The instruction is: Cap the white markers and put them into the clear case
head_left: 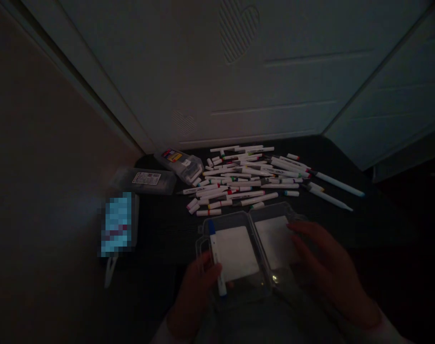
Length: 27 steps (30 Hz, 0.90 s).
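Observation:
An open clear plastic case [246, 248] lies in front of me with a white insert in each half. My left hand [194, 296] grips the case's left edge and pinches a white marker with blue ends [216, 255] lying along that edge. My right hand [324, 267] rests with fingers spread on the right half of the case. A heap of white markers [246, 179] with coloured bands lies on the dark surface just beyond the case. The scene is very dim.
Two clear plastic boxes [145, 180] [179, 163] lie at the back left of the dark surface. A blurred blue-lit object [117, 222] stands at the left. Two long white pens [337, 184] lie at the right. A white panelled wall rises behind.

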### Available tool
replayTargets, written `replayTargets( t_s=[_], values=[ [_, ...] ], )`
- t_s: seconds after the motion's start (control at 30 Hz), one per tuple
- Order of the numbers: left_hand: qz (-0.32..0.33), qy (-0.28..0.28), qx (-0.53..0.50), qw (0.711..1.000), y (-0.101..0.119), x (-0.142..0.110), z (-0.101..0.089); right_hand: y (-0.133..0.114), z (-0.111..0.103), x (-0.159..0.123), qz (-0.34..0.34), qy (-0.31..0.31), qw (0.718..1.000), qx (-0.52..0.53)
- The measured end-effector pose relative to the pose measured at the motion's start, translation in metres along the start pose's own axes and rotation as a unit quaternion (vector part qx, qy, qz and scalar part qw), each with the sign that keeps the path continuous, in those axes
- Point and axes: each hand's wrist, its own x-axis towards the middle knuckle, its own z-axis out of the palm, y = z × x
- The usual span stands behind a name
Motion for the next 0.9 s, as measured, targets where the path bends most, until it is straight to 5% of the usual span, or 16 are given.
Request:
replayTargets(
  t_s=[0.3, 0.47, 0.63, 0.8, 0.9],
  values=[
    [-0.032, -0.015, 0.010, 0.999, -0.009, 0.011, -0.018, 0.034, 0.006, -0.004, 0.083, -0.026, 0.994, -0.065],
    [0.054, 0.085, 0.127, 0.987, 0.002, 0.014, -0.025, 0.039, 0.018, -0.002, 0.068, -0.004, 0.994, -0.080],
    [0.161, 0.203, 0.282, 0.924, 0.011, 0.011, -0.031, 0.041, 0.023, 0.003, 0.079, -0.020, 0.994, -0.071],
    [0.268, 0.208, 0.457, 0.822, 0.007, 0.014, -0.037, 0.044, 0.028, 0.004, 0.082, -0.025, 0.994, -0.067],
    [0.297, 0.197, 0.471, 0.806, 0.005, 0.018, -0.039, 0.046, 0.032, 0.006, 0.077, -0.008, 0.994, -0.073]
  ],
)
